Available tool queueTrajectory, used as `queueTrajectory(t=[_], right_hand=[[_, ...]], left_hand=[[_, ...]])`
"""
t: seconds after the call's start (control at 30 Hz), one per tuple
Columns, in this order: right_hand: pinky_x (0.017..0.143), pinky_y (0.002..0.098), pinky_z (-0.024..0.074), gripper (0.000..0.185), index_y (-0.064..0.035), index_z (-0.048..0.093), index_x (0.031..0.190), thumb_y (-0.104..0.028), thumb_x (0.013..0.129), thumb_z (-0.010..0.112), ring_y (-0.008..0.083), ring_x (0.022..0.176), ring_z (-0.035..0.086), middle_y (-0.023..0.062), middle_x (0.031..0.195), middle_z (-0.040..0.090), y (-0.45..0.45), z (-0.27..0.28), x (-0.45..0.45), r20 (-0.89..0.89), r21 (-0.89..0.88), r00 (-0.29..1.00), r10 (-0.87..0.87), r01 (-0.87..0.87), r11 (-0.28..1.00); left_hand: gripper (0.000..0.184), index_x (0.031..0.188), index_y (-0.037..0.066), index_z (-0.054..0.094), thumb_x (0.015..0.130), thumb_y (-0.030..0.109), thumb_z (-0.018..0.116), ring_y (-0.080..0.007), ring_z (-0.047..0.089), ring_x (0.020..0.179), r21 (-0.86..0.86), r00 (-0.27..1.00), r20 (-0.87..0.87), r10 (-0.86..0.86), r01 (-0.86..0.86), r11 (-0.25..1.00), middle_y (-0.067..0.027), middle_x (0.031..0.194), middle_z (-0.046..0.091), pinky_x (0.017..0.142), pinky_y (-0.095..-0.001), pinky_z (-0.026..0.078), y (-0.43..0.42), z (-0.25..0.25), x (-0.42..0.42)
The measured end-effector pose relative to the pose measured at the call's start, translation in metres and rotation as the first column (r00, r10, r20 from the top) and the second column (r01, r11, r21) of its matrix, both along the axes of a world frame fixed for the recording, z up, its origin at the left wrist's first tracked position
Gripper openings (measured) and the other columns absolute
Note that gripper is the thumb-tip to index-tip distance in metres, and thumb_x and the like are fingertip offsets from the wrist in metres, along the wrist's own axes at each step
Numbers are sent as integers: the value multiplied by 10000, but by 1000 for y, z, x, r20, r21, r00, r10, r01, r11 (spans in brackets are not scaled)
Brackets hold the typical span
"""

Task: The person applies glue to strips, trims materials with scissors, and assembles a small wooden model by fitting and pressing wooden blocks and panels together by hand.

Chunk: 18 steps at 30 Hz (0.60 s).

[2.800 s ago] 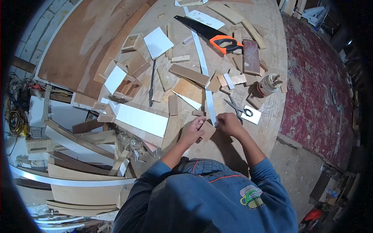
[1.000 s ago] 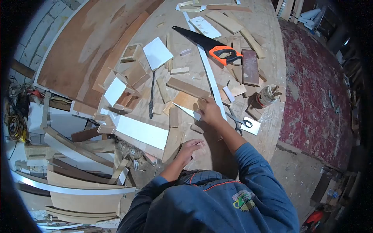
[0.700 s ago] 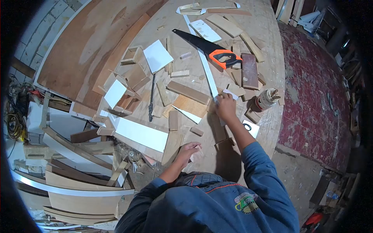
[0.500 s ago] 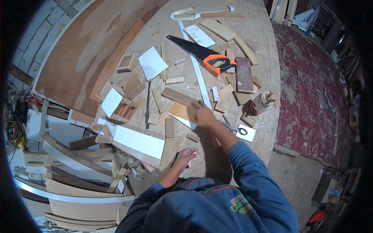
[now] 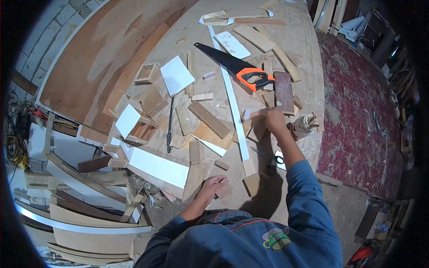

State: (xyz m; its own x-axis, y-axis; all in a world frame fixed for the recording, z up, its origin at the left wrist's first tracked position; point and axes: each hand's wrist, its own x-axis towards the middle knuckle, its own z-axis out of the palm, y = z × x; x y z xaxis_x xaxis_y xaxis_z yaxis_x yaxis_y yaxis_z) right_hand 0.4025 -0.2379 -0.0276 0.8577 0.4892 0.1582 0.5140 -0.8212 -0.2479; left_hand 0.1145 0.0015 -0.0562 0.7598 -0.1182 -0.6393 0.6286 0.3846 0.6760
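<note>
My left hand (image 5: 212, 189) is low over the near edge of the workbench, its fingers curled around a small brown piece of wood (image 5: 223, 191). My right hand (image 5: 275, 121) reaches out over wood offcuts, between a light wood strip (image 5: 256, 115) and a jar (image 5: 303, 126) with sticks in it. Its fingertips are partly hidden and blurred, so whether they grip anything does not show. Beyond it lies a handsaw (image 5: 255, 79) with an orange and black handle, beside a dark reddish block (image 5: 283, 93). Scissors (image 5: 279, 157) are partly in shadow on a white piece.
A long white strip (image 5: 231, 98) crosses the bench (image 5: 295, 40). Offcuts, including a brown block (image 5: 208, 119), are scattered about. Small box-like wooden pieces (image 5: 135, 123) and a white panel (image 5: 158, 166) sit at left. Curved boards (image 5: 85, 210) are stacked at lower left.
My right hand has moved right, away from the long brown block, to the offcuts near the jar. My left hand has shifted slightly down. The view has moved a little.
</note>
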Motion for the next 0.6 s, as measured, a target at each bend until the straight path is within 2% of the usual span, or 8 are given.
queueTrajectory(t=[0.07,0.2,0.27,0.3,0.33,0.4,0.43,0.6], right_hand=[[722,448,487,233,-104,671,942,-87,774,511,364,818,624,141,909,668,-7,13,-11,16,147,993,-114,110,983],[698,410,487,237,-56,663,978,-67,796,512,345,794,633,161,872,666,-15,12,-33,-147,328,972,-184,223,918],[684,373,479,250,-26,640,1049,-69,830,528,274,735,634,135,814,667,-24,-18,-38,-506,606,862,27,333,722],[661,302,470,257,-12,638,1078,-84,848,549,157,699,602,74,797,665,-25,-14,-44,-598,624,796,100,383,681],[661,302,470,257,-12,638,1078,-84,848,549,157,699,602,74,797,665,-26,-10,-50,-600,623,794,99,386,681],[649,267,466,250,9,641,1058,-61,838,545,100,696,586,34,807,655,-29,2,-64,-773,599,586,243,549,583],[639,228,461,265,15,639,1063,-28,813,562,71,703,581,13,829,644,-30,-1,-67,-767,625,560,314,542,562],[654,226,503,298,10,621,1054,14,757,651,76,713,598,-6,849,639,-21,26,-100,-782,622,427,454,581,525]], left_hand=[[337,1171,-29,534,835,-1,535,-165,595,969,-6,1000,0,1,-1,1000,-103,1088,606,830,-263,475,-1,-1,1],[347,1185,-30,515,841,9,534,-173,593,975,1,1000,15,-13,13,1000,-110,1099,600,840,-271,474,-7,10,6],[368,1199,-30,506,836,23,538,-183,584,1002,-4,999,19,-32,32,999,-119,1126,584,868,-283,467,-8,10,9],[391,1213,-30,497,831,37,542,-194,575,1030,-6,998,30,-49,49,999,-128,1154,569,895,-296,459,-9,10,10],[391,1213,-30,497,831,37,542,-194,575,1030,-6,998,26,-49,49,999,-128,1154,569,895,-296,459,-9,10,10],[391,1213,-31,494,830,32,539,-199,570,1042,-4,997,46,-67,67,998,-135,1163,564,902,-300,459,-10,13,12],[391,1213,-31,494,830,32,539,-199,570,1042,-2,997,43,-69,69,998,-135,1163,564,902,-300,459,-11,16,13],[357,1192,-20,513,835,-4,514,-185,581,1007,-52,999,53,-9,12,999,-120,1135,581,877,-284,461,-14,23,16]])
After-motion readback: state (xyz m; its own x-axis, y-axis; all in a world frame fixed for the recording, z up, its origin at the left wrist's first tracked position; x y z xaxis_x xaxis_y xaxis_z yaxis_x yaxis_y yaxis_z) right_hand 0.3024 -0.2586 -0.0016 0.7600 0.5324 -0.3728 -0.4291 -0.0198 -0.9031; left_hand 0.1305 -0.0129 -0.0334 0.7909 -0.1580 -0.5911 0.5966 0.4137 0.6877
